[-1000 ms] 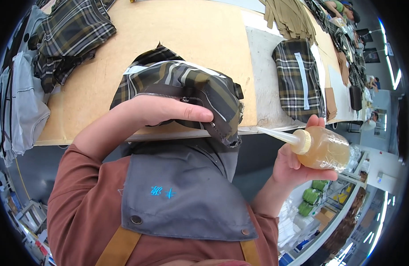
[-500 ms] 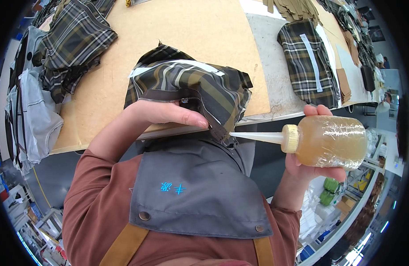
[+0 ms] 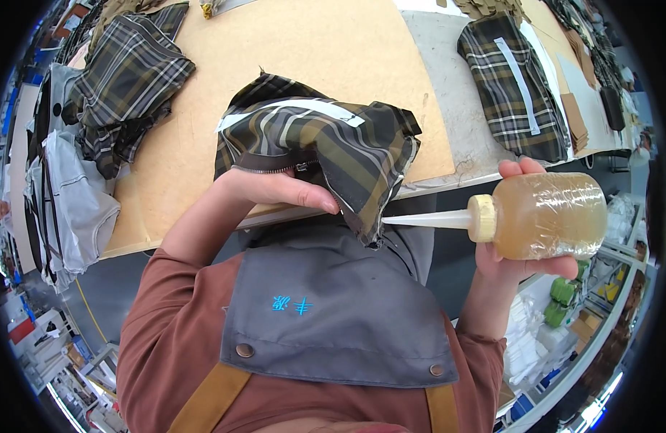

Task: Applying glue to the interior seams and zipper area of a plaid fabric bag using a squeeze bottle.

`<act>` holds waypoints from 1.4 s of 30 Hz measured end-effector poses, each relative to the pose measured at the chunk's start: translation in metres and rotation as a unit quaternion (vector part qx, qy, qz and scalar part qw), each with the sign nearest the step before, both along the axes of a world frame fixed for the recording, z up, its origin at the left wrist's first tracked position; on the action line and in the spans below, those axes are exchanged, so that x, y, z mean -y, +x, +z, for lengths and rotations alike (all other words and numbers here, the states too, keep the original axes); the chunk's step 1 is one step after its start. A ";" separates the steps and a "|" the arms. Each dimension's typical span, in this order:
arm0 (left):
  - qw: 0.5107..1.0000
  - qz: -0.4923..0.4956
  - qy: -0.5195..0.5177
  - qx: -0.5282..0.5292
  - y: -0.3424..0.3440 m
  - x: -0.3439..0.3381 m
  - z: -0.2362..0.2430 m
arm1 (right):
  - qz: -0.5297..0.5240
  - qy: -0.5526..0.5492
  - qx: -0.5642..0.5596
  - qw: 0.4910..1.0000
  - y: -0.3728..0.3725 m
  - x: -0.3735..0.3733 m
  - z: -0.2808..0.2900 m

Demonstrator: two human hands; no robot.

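My left hand [image 3: 293,192] grips a plaid fabric piece [image 3: 362,148] in brown, black and white at the table's front edge. Its thumb lies along the opening; the other fingers are hidden inside or beneath the cloth. A dark zipper [image 3: 271,167] with a metal slider borders that opening, and a white strip [image 3: 304,107] runs across the top of the piece. In my right hand [image 3: 517,268] is a squeeze bottle [image 3: 553,215] of cloudy amber liquid, lying sideways. Its long white nozzle [image 3: 427,219] points left, the tip at the cloth's hanging lower corner.
The tan board-topped table [image 3: 333,43] spans the front. Folded plaid pieces [image 3: 134,68] and pale grey cloth [image 3: 76,202] lie at left. Another plaid piece [image 3: 510,94] with a white strip lies at right, beside brown pieces [image 3: 575,123]. Shelving [image 3: 607,289] stands lower right.
The plaid corner now hangs over the lower end of the zipper, which showed before. The nozzle tip stays close to the cloth's edge. The whole view has shifted slightly.
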State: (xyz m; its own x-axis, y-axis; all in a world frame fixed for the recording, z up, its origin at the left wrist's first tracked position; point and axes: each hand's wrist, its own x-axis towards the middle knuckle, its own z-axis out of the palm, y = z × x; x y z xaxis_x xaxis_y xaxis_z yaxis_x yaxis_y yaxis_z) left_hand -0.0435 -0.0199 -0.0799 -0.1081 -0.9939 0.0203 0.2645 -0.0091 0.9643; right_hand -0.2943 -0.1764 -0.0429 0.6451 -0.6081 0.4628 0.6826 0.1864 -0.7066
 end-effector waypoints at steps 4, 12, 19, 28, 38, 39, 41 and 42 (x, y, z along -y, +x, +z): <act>1.000 -0.007 0.006 0.005 -0.003 0.003 0.001 | -0.001 -0.020 0.029 0.999 0.007 -0.004 -0.009; 0.998 0.008 0.051 -0.035 -0.010 0.009 0.014 | 0.002 0.132 0.007 0.991 -0.006 -0.011 0.005; 0.955 0.122 0.256 -0.085 -0.029 0.016 0.066 | -0.121 0.112 0.033 0.986 -0.009 -0.008 0.021; 0.911 0.181 0.189 -0.319 -0.035 0.012 0.084 | -0.403 -0.187 0.007 0.896 -0.015 -0.013 0.045; 0.909 0.178 0.179 -0.332 -0.041 0.008 0.078 | -0.397 -0.720 -0.092 0.561 -0.044 0.003 0.071; 0.921 0.193 0.177 -0.289 -0.043 0.009 0.076 | -0.401 -0.717 -0.094 0.563 -0.034 0.006 0.071; 0.929 0.199 0.162 -0.265 -0.046 0.011 0.070 | -0.409 -0.709 -0.099 0.566 -0.033 0.009 0.072; 0.935 0.209 0.142 -0.247 -0.047 0.010 0.067 | -0.411 -0.705 -0.100 0.569 -0.031 0.003 0.070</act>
State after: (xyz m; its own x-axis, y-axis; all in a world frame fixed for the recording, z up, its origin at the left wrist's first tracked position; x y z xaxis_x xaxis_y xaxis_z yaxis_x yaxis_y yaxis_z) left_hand -0.0904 -0.0301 -0.0134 0.2433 -0.9203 -0.3065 0.7153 -0.0432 0.6975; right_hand -0.3254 -0.1799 0.0270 0.5365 0.1425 0.8318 0.0098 -0.9866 0.1627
